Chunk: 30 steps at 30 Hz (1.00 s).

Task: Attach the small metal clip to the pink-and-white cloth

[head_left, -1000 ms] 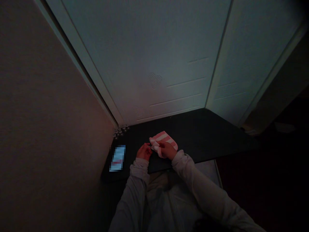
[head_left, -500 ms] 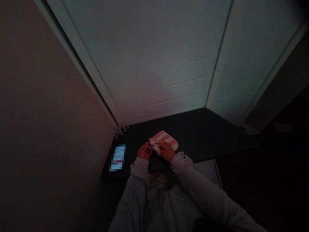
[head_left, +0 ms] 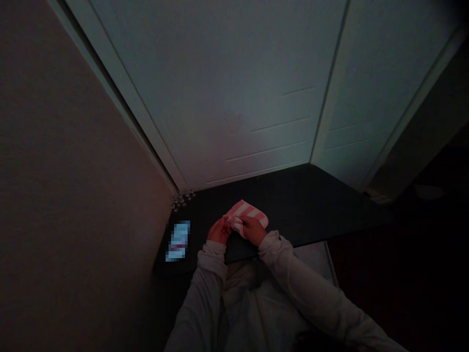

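Note:
A pink-and-white striped piece, soft like cloth [head_left: 252, 211], lies on the dark table with its rounded end to the right. My left hand [head_left: 219, 231] is closed at its left end, the fingertips pinching its edge; a dark red spot shows by the fingers, too dim to name. My right hand [head_left: 253, 230] is closed on the near side of the same striped piece, fingers gripping a pale folded part. Both hands nearly meet, and the palm sides are hidden. What the striped piece is, I cannot tell in this dim light.
A lit phone-like screen [head_left: 178, 241], blurred out, lies at the left of the dark table [head_left: 304, 200]. Small shiny round things [head_left: 183, 199] cluster in the back left corner. White panels with heart patterns [head_left: 234, 122] rise behind, and a wall [head_left: 91, 195] borders the left.
The striped piece has shifted slightly left and its pale folded part has changed shape between my fingers. My hands stay on it. The view has turned a little.

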Available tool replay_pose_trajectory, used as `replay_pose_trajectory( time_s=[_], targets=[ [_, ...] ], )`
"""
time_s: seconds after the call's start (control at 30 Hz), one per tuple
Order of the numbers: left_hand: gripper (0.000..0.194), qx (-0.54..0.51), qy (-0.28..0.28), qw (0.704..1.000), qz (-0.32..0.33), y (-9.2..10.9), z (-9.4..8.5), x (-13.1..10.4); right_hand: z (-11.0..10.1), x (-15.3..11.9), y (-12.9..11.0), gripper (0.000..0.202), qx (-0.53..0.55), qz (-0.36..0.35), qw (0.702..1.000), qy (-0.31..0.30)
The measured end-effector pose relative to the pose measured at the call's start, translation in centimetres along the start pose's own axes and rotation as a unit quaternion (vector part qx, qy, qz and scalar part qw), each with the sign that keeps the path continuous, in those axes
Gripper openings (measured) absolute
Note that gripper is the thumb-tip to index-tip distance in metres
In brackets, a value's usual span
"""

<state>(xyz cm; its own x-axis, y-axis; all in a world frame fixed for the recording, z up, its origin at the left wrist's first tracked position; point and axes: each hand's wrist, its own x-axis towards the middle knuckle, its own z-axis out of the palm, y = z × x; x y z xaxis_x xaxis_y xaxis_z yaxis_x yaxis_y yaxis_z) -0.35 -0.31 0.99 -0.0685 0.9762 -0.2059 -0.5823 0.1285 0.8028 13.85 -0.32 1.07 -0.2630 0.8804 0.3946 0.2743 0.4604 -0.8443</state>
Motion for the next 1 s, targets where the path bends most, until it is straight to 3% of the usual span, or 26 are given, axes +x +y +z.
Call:
replay_pose_trajectory(
  time_s=[0.27,0.53,1.0],
  targets=[
    [0.023,0.003,-0.03,1.0,0.006,0.1,0.0,-0.1,0.0,-0.2,-0.3,0.029,0.069,0.021,0.997,-0.011],
    [0.016,-0.028,0.017,0.999,-0.04,0.6,0.4,-0.3,0.1,-0.4,-0.2,0.034,0.128,0.03,0.99,-0.045],
    [0.021,-0.017,0.009,1.0,-0.013,0.4,0.6,-0.7,-0.8,-0.7,-1.1,0.043,0.103,0.036,0.986,-0.124]
  ],
)
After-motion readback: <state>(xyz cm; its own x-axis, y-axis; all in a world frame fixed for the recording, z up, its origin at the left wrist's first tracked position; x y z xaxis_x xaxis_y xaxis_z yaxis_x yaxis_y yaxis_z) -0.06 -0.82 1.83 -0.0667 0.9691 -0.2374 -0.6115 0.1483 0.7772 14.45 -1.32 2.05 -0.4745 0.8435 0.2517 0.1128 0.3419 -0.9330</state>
